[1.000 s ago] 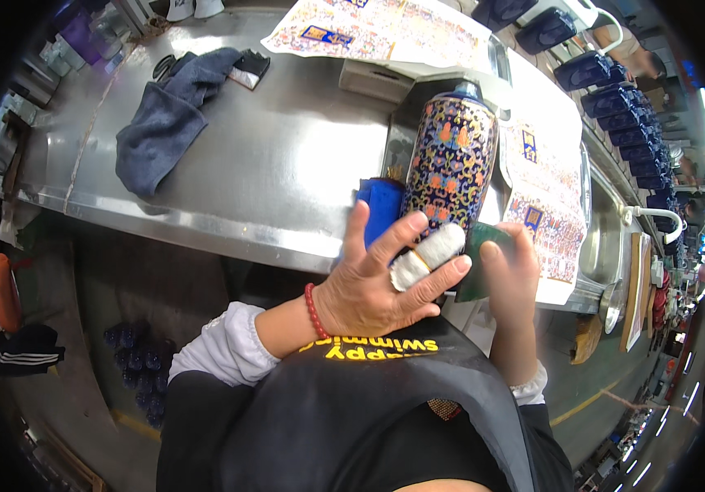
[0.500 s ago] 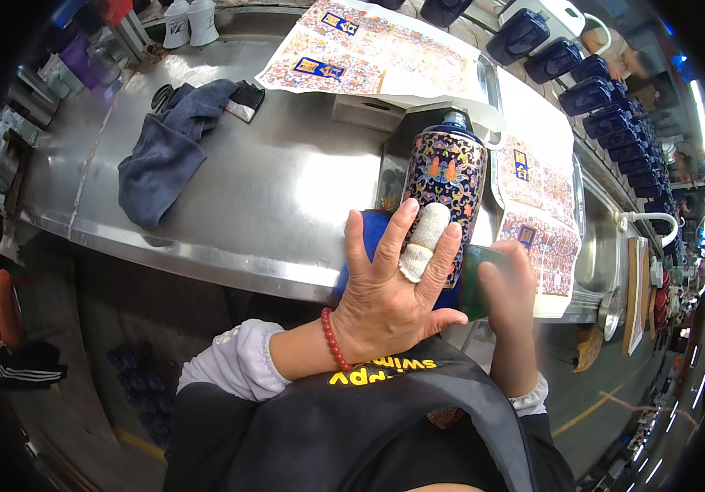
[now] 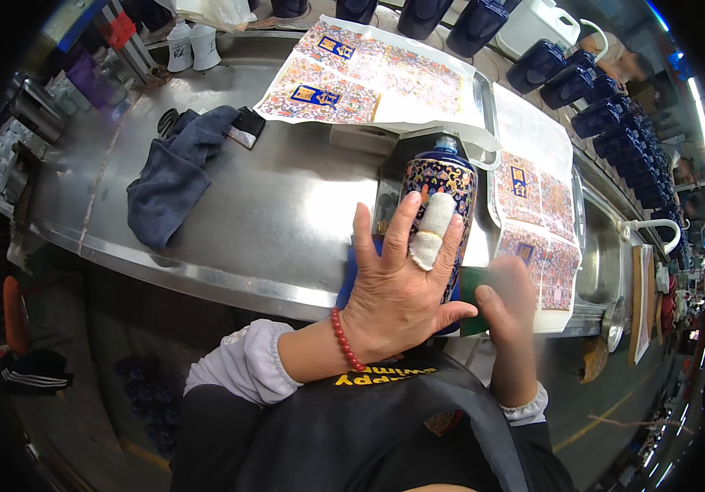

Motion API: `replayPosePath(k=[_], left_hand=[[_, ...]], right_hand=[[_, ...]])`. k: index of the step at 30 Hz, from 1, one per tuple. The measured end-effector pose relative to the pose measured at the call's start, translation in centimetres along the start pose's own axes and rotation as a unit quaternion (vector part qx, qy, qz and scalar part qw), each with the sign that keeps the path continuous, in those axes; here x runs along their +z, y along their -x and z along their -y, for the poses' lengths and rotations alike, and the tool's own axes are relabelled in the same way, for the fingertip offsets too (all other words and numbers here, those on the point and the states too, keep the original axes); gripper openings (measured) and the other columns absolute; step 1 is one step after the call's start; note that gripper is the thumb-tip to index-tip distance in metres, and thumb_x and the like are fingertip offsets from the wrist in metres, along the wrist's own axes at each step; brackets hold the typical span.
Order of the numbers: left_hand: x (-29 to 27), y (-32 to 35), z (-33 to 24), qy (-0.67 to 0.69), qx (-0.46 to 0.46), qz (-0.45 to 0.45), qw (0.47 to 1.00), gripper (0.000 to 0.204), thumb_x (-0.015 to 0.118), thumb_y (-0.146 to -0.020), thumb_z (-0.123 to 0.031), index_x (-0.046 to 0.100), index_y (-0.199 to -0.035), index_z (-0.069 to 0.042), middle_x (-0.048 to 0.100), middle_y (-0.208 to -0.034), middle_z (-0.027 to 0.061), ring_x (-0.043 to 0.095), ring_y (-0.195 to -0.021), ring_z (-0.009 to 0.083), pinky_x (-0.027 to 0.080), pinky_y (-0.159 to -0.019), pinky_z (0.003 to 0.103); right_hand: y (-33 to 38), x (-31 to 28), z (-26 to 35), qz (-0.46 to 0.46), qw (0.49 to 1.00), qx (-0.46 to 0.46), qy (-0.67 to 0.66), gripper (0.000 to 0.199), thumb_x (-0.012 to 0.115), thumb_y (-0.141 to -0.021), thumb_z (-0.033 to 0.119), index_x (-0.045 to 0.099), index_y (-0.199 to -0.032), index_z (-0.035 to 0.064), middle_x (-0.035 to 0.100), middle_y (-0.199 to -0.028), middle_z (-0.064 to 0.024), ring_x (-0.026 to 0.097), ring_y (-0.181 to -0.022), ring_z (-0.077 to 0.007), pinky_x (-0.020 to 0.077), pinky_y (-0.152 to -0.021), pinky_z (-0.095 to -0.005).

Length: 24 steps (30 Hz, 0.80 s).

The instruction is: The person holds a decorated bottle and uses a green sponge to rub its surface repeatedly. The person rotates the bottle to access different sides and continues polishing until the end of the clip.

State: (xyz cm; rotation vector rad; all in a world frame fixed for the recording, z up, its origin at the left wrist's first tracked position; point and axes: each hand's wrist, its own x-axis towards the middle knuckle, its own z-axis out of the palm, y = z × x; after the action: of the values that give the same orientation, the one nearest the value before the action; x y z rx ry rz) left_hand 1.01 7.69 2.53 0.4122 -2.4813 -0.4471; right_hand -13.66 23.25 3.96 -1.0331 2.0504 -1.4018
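Observation:
A dark blue bottle [image 3: 441, 175] wrapped in a colourful floral pattern lies on its side at the bench's front, neck pointing away from me. My left hand [image 3: 406, 299] rests flat on it with fingers spread; a white fabric sleeve [image 3: 433, 230] covers one finger. Beside the bottle's near right side, my right hand [image 3: 514, 307] pinches a flat green scraper [image 3: 474, 301]; motion blurs this hand. The scraper's edge is at the bottle, but whether it touches is hidden. Something blue [image 3: 352, 277] shows left of the bottle, under my left hand.
Printed decal sheets [image 3: 352, 78] lie behind the bottle, and more sheets [image 3: 533, 193] to its right. A grey-blue cloth [image 3: 173, 184] sits on the metal bench [image 3: 278, 197]. Several blue bottles [image 3: 537, 66] line the back. At right is a sink [image 3: 597, 254] with a white faucet [image 3: 656, 223].
The whole scene sits slightly lower in the picture as the view tilts. My left hand stays spread on the bottle; the right hand with the green scraper has shifted only a little alongside it.

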Motion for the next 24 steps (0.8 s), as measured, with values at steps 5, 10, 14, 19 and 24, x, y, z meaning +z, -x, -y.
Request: replayPosePath(k=[5,10,14,19,24], left_hand=[[-0.3,-0.1,0.6,-0.019,-0.018,0.004,1.0,0.099,0.058,-0.087,-0.071,0.044,-0.152,0.002,0.043,-0.154,0.0268,0.021,-0.147,0.0476,0.011,-0.111,0.079],[0.3,-1.4,1.2,0.013,-0.016,-0.004,1.0,0.099,0.048,-0.092,-0.074,0.042,-0.153,0.004,0.041,-0.152,0.0305,0.02,-0.146,0.0505,0.014,-0.109,0.079],[-0.3,-1.5,1.5,0.021,-0.039,0.022,0.999,0.097,0.047,-0.093,-0.074,0.042,-0.153,0.002,0.041,-0.153,0.029,0.018,-0.147,0.0504,0.013,-0.11,0.079],[0.0,-2.6,1.1,0.013,0.034,0.009,0.999,0.094,0.05,-0.092,-0.073,0.047,-0.152,0.0,0.042,-0.154,0.0258,0.018,-0.148,0.0493,0.011,-0.112,0.078],[0.2,-3.3,1.5,0.003,-0.007,0.024,1.0,0.096,0.043,-0.092,-0.078,0.045,-0.154,-0.005,0.044,-0.151,0.0252,0.019,-0.147,0.0484,0.002,-0.116,0.073]], right_hand=[[-0.4,-0.6,-0.2,0.015,0.999,-0.035,-0.029,0.025,0.071,-0.093,0.009,0.061,-0.113,0.001,0.063,-0.099,-0.0042,0.057,-0.09,-0.0095,0.0475,-0.081,-0.0251],[-1.6,-1.4,-0.1,-0.026,0.996,-0.003,-0.086,0.027,0.072,-0.096,0.013,0.061,-0.118,0.001,0.064,-0.099,-0.0023,0.059,-0.087,-0.0078,0.0492,-0.078,-0.0237],[-2.7,-1.8,0.3,-0.035,0.995,-0.008,-0.095,0.027,0.072,-0.097,0.014,0.06,-0.117,0.0019,0.065,-0.096,-0.0015,0.059,-0.085,-0.0064,0.0494,-0.076,-0.0222],[-3.5,-1.9,0.7,-0.01,0.996,-0.005,-0.086,0.027,0.071,-0.097,0.014,0.059,-0.118,0.0017,0.065,-0.097,-0.0013,0.059,-0.085,-0.006,0.0492,-0.076,-0.0215],[-3.7,-1.9,0.9,-0.03,0.994,-0.008,-0.105,0.024,0.069,-0.098,0.01,0.06,-0.12,0.0011,0.066,-0.102,-0.0022,0.059,-0.089,-0.0067,0.0494,-0.079,-0.0219]])
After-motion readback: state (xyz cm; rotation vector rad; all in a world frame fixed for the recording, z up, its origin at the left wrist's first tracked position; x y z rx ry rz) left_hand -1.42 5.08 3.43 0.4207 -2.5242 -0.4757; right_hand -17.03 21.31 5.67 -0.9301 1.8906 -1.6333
